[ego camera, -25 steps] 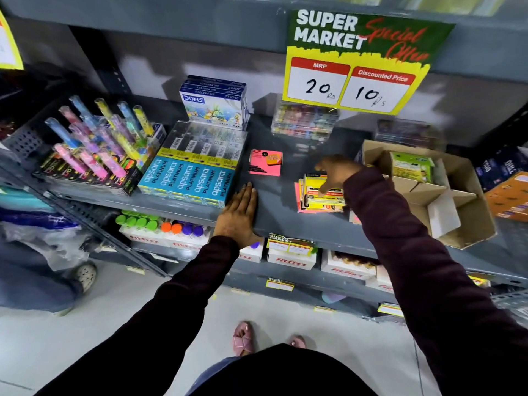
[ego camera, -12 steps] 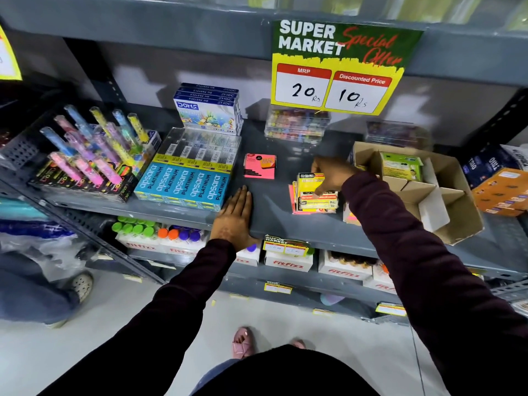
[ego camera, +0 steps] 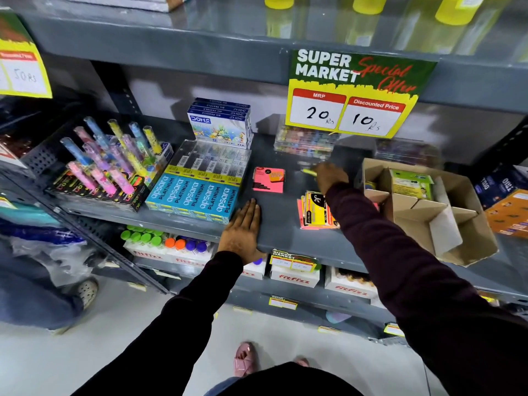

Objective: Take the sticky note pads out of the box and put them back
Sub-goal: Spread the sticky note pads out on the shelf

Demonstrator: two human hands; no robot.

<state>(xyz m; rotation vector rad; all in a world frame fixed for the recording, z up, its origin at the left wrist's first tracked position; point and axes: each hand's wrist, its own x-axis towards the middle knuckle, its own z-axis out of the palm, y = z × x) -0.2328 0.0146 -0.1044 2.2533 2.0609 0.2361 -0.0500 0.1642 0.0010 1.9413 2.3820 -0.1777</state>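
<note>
An open cardboard box [ego camera: 457,238] with dividers sits on the right of the grey shelf [ego camera: 285,224], with a green sticky note pad [ego camera: 410,182] inside. A stack of yellow and pink pads [ego camera: 315,214] lies left of the box. A single pink pad [ego camera: 268,180] lies further left. My right hand [ego camera: 331,175] hovers above and behind the stack, blurred, pinching a thin yellow-green pad [ego camera: 308,172]. My left hand [ego camera: 243,232] rests flat on the shelf's front edge, fingers together, holding nothing.
Blue Apsara pencil packs [ego camera: 197,198] and a Doms box [ego camera: 220,124] stand left of the pads. A rack of coloured tubes [ego camera: 108,164] is far left. Clear boxes [ego camera: 303,141] sit at the back under a hanging price sign [ego camera: 351,95]. Bottles fill the lower shelf.
My right hand has lifted off the pad stack and moved back and up, now with a yellow-green pad in its fingers. My left hand has stayed put. The camera view shifted.
</note>
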